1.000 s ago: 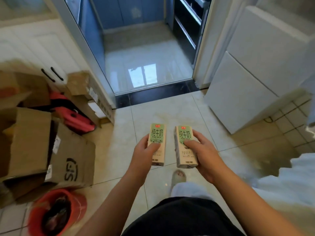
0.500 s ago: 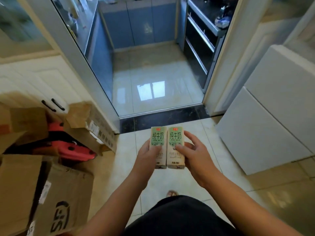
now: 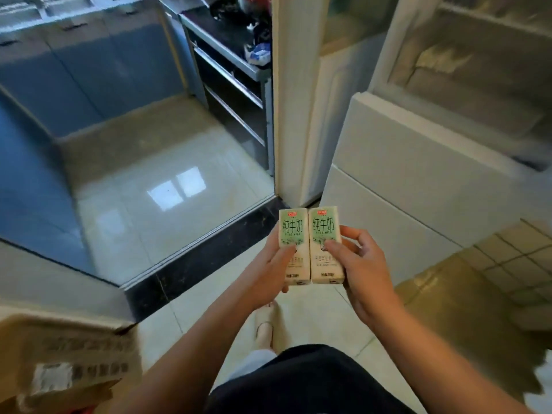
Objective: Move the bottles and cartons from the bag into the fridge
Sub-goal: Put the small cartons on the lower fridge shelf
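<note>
Starting at the left: a brown cardboard box (image 3: 68,363) with a white label sits on the tiled floor (image 3: 313,318) at the near left edge, a bit blurred. Behind it is the open doorway into the kitchen, with blue cabinets (image 3: 89,70) along the left and back and a shiny floor catching a window reflection. A dark threshold strip (image 3: 191,273) runs across the doorway, and a dark drawer unit (image 3: 230,94) stands along the kitchen's right side, with clutter on top I can't make out. Then comes the white door frame (image 3: 294,100).

In the middle, the person stands just short of the threshold, one slippered foot (image 3: 265,327) on the tiles. The left hand (image 3: 268,270) grips the left carton (image 3: 292,243), thumb across the front and fingers round the back. The right carton (image 3: 325,243) is right up against it, sides touching, both upright with the green and cream milk labels facing up. The right hand (image 3: 364,270) grips that one the same way, thumb pressed on the front, fingers curled round its right side. So both cartons are up in the air in front of the person, over the tiles, not resting on anything.

To the right, the white fridge (image 3: 418,174) stands beside the door frame, near the cartons but not touching them, and the panels I can see look closed
</note>
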Action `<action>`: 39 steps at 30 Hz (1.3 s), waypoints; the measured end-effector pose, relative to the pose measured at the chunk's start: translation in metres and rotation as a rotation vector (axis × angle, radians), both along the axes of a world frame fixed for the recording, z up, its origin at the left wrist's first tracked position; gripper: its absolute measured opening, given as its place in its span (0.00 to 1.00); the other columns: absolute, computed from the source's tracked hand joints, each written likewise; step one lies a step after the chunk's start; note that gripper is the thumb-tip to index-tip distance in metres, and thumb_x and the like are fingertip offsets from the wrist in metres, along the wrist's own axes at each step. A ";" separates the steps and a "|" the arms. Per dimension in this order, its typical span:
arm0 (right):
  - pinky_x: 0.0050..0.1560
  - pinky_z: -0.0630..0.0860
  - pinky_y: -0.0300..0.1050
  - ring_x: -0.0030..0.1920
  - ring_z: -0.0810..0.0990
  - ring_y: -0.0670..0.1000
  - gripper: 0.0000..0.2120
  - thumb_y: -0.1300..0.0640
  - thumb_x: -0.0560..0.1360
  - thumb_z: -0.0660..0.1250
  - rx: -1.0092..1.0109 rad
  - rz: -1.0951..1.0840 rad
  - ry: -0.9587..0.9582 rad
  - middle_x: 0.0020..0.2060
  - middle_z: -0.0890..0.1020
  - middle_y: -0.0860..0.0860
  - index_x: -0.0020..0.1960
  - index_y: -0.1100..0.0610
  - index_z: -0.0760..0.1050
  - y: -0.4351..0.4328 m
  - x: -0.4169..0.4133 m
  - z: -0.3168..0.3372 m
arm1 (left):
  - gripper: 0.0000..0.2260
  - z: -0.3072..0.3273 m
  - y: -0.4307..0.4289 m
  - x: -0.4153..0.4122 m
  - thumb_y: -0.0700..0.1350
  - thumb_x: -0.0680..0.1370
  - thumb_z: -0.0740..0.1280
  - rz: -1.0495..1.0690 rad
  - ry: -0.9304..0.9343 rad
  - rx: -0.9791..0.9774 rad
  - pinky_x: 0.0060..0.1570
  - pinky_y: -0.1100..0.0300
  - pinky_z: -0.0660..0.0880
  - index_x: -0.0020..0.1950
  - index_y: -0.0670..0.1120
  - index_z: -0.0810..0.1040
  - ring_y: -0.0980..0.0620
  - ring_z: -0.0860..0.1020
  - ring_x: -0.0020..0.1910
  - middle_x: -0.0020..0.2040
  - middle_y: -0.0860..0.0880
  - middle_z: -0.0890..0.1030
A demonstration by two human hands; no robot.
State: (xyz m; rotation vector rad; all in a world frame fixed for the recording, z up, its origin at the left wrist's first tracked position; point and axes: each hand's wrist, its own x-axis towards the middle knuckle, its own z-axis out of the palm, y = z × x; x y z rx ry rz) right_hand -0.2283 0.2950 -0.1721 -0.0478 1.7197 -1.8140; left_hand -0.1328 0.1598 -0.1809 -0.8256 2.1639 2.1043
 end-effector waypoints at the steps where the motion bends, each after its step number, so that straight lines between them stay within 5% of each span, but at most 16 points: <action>1: 0.43 0.82 0.54 0.46 0.86 0.56 0.11 0.62 0.77 0.68 -0.010 -0.051 0.016 0.46 0.86 0.53 0.59 0.55 0.74 -0.007 -0.011 0.001 | 0.15 0.001 -0.010 -0.019 0.49 0.85 0.53 -0.029 0.010 -0.006 0.35 0.59 0.75 0.71 0.61 0.60 0.54 0.81 0.42 0.50 0.51 0.80; 7: 0.48 0.82 0.56 0.50 0.85 0.55 0.12 0.60 0.78 0.67 -0.009 -0.255 0.159 0.50 0.85 0.52 0.60 0.50 0.77 -0.060 -0.077 0.016 | 0.02 0.012 -0.077 -0.120 0.48 0.84 0.55 -0.128 0.144 -0.046 0.31 0.65 0.73 0.57 0.54 0.63 0.55 0.81 0.41 0.50 0.51 0.80; 10: 0.45 0.81 0.45 0.50 0.84 0.52 0.14 0.60 0.78 0.66 -0.007 -0.335 0.253 0.51 0.85 0.49 0.62 0.48 0.76 -0.087 -0.111 0.034 | 0.03 0.032 -0.110 -0.174 0.47 0.84 0.54 -0.228 0.230 -0.081 0.31 0.66 0.74 0.55 0.56 0.63 0.56 0.81 0.41 0.52 0.49 0.79; 17: 0.48 0.82 0.45 0.55 0.83 0.51 0.18 0.60 0.79 0.65 0.024 -0.492 0.488 0.56 0.83 0.49 0.67 0.48 0.73 -0.113 -0.186 0.083 | 0.09 0.085 -0.145 -0.285 0.47 0.83 0.59 -0.476 0.422 -0.078 0.45 0.58 0.81 0.62 0.54 0.63 0.57 0.82 0.53 0.57 0.56 0.79; 21: 0.48 0.81 0.42 0.56 0.83 0.51 0.19 0.63 0.79 0.64 -0.001 -0.546 0.590 0.56 0.84 0.49 0.68 0.50 0.72 -0.102 -0.221 0.117 | 0.13 0.119 -0.136 -0.333 0.45 0.82 0.62 -0.570 0.527 -0.078 0.39 0.66 0.78 0.63 0.55 0.63 0.61 0.82 0.50 0.57 0.57 0.79; 30: 0.48 0.82 0.44 0.54 0.84 0.49 0.20 0.61 0.78 0.66 0.050 -0.691 0.725 0.53 0.85 0.47 0.69 0.49 0.72 -0.059 -0.301 0.179 | 0.22 0.187 -0.099 -0.436 0.46 0.80 0.64 -0.729 0.634 -0.130 0.44 0.64 0.81 0.70 0.63 0.63 0.68 0.79 0.53 0.57 0.65 0.78; 34: 0.42 0.81 0.38 0.48 0.85 0.45 0.18 0.60 0.78 0.67 0.085 -0.691 0.715 0.47 0.85 0.42 0.66 0.49 0.74 -0.044 -0.347 0.204 | 0.22 0.206 -0.085 -0.487 0.48 0.80 0.64 -0.706 0.618 -0.227 0.46 0.57 0.83 0.73 0.58 0.63 0.58 0.81 0.56 0.60 0.59 0.78; 36: 0.39 0.81 0.38 0.45 0.85 0.45 0.16 0.58 0.77 0.68 0.114 -0.677 0.683 0.44 0.86 0.43 0.64 0.49 0.75 -0.038 -0.375 0.215 | 0.20 0.216 -0.079 -0.511 0.49 0.81 0.63 -0.693 0.595 -0.233 0.39 0.60 0.82 0.72 0.56 0.65 0.55 0.81 0.54 0.58 0.56 0.80; 39: 0.34 0.77 0.33 0.39 0.85 0.41 0.12 0.54 0.77 0.69 0.194 -0.650 0.591 0.41 0.86 0.45 0.60 0.49 0.77 -0.027 -0.411 0.227 | 0.12 0.227 -0.072 -0.541 0.49 0.82 0.61 -0.667 0.488 -0.193 0.26 0.66 0.74 0.65 0.51 0.70 0.58 0.82 0.36 0.49 0.53 0.82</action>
